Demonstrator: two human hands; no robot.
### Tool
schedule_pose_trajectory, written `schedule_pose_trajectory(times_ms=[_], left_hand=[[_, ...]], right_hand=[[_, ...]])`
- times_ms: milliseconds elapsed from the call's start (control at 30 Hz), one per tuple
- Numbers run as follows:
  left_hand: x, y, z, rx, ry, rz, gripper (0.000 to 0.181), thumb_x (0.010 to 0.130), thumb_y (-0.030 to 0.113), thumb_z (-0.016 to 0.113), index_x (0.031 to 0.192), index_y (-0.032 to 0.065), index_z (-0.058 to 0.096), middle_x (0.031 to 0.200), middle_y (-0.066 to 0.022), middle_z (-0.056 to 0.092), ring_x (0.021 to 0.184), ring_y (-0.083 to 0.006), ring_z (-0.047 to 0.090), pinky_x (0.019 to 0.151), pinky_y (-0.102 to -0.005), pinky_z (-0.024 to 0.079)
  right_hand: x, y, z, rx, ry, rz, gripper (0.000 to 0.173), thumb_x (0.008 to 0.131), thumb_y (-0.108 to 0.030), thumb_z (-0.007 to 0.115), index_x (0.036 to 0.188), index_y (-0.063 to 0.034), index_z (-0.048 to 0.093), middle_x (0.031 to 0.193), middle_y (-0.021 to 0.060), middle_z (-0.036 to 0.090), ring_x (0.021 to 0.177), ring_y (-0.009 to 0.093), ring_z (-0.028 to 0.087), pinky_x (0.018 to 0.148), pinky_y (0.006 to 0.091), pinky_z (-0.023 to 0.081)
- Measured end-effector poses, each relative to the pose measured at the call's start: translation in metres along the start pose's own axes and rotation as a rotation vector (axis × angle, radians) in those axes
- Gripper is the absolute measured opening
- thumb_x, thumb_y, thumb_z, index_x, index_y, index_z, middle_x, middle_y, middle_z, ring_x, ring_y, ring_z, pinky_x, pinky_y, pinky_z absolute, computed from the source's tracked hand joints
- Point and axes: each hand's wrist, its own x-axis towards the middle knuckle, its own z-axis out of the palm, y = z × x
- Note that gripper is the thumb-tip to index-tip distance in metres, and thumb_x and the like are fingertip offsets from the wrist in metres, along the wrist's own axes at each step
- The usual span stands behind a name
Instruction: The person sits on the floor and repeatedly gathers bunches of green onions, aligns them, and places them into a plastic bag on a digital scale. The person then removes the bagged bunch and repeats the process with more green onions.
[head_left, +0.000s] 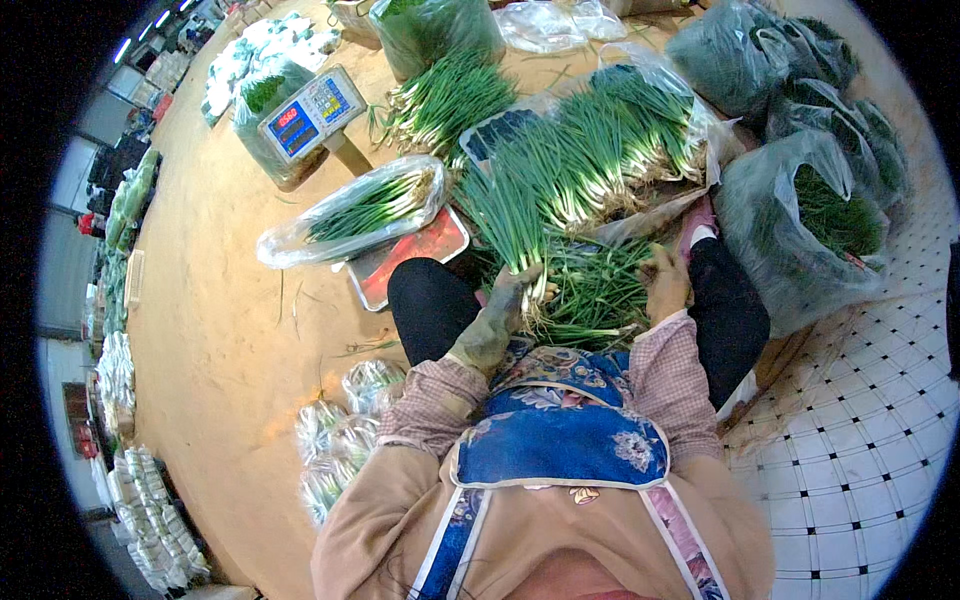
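Note:
My left hand (508, 300), in a dirty glove, grips a bunch of green onions (517, 217) near the white root end, its leaves pointing away from me. To its right, my right hand (666, 285) hovers with bent fingers over a heap of loose green leaves and stalks (592, 289) between my knees. Whether those fingers pinch anything is too blurred to tell. Beyond both hands, more green onions (607, 165) lie in a row on plastic sheeting, roots towards me.
A digital scale's display (311, 112) stands at left; its red-topped pan (412, 251) carries a plastic bag of green onions (367, 206). Bagged bundles (341, 439) sit by my left elbow. Filled plastic bags (802, 217) crowd the right, beside a tiled floor (840, 465).

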Motion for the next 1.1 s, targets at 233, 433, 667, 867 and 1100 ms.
schedule_pose_trajectory(times_ms=[233,433,667,867,1100], left_hand=[[-0.023,0.001,0.036,0.087,-0.066,-0.125,0.031,0.084,0.023,0.047,0.106,0.0025,0.041,0.092,-0.0111,0.055,0.069,-0.0255,0.060,0.049,-0.0298,0.053],[-0.021,-0.012,0.037,-0.092,-0.138,-0.202,0.032,0.083,0.016,0.049,0.108,0.0009,0.039,0.093,-0.0121,0.053,0.077,-0.0301,0.059,0.056,-0.0354,0.054],[-0.018,-0.014,0.045,-0.017,-0.182,-0.175,0.027,0.081,0.011,0.050,0.105,0.0010,0.043,0.093,-0.0132,0.054,0.080,-0.0278,0.059,0.061,-0.0338,0.054],[-0.017,-0.011,0.046,-0.043,-0.151,-0.189,0.029,0.082,0.017,0.050,0.104,0.0000,0.043,0.092,-0.0134,0.055,0.079,-0.0262,0.058,0.067,-0.0373,0.052],[-0.017,-0.019,0.048,0.043,-0.113,-0.124,0.032,0.085,0.026,0.039,0.104,0.0011,0.043,0.088,-0.0116,0.055,0.075,-0.0240,0.058,0.066,-0.0374,0.052]], right_hand=[[-0.050,-0.032,0.059,-0.658,-0.402,-0.129,0.024,0.080,-0.014,0.051,0.102,-0.0032,0.053,0.076,0.0047,0.058,0.068,0.011,0.052,0.062,0.0233,0.041],[-0.038,-0.022,0.052,-0.706,-0.384,0.011,0.022,0.079,-0.021,0.052,0.090,-0.0015,0.054,0.077,0.0099,0.060,0.070,0.018,0.059,0.060,0.0293,0.045],[-0.044,-0.024,0.053,-0.861,-0.376,-0.190,0.022,0.078,-0.025,0.053,0.089,-0.0058,0.055,0.077,0.0124,0.059,0.069,0.026,0.058,0.061,0.0341,0.045],[-0.035,-0.015,0.046,-0.879,-0.396,-0.118,0.025,0.077,-0.026,0.052,0.092,-0.0059,0.055,0.080,0.0151,0.059,0.072,0.029,0.057,0.064,0.0367,0.044],[-0.036,-0.011,0.049,-0.838,-0.438,0.003,0.021,0.077,-0.024,0.053,0.082,-0.0030,0.053,0.069,0.0107,0.056,0.061,0.020,0.053,0.053,0.0299,0.042]])
